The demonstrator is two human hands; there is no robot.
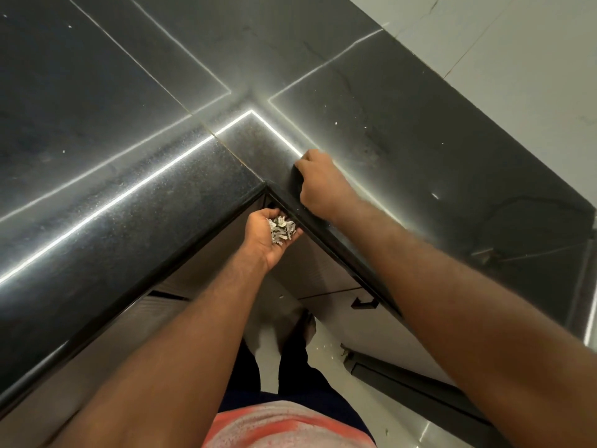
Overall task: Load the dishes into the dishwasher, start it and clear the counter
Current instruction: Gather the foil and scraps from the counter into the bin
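Step in hand: the clearing of the bench (pixel 129 195) is judged to be under way; loose bits are being gathered at its inner corner.
Left hand (pixel 263 236): it is held palm up and cupped just below the bench edge, fingers loosely curled round a small heap of pale scraps (pixel 281 229). It is placed there, it is judged, so that whatever is pushed over the edge is caught rather than dropped.
Right hand (pixel 318 184): it is set on the bench top at about 1 o'clock from the left hand, knuckles up and fingers curled under. Whether anything is pinched beneath them cannot be told. Its place just above the cupped palm suits a sweep toward the edge.
Task's things: the scraps lie in the left palm, touching the underside of the bench lip. No dishes and no dishwasher are seen.
What is left: a few white specks (pixel 336 123) are seen on the dark surface at 12 o'clock from the right hand, well apart from it.
Below: a cabinet handle (pixel 365 302) is seen at 4 o'clock from the left hand, and pale floor (pixel 323 360) at 6 o'clock.
Risk: light scraps could be spilled if the palm is tilted.
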